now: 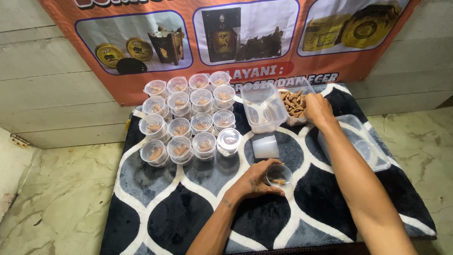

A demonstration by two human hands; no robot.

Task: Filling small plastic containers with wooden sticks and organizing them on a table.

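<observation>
- Small clear plastic cup on patterned mat, holding 1 or 2 brown cones.
- Left hand curled around cup's side.
- Right hand reaching into cone-filled container, fingers bent; grip unclear.

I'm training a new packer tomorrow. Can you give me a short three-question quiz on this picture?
1. True or false: the left hand holds a small cup with brown pieces in it.
2. Where does the right hand reach?
A. the lidded cups
B. the tub of brown pieces
C. the banner
3. What stands on the mat between the held cup and the empty tub?

Key
1. True.
2. B.
3. A stack of empty cups.
</observation>
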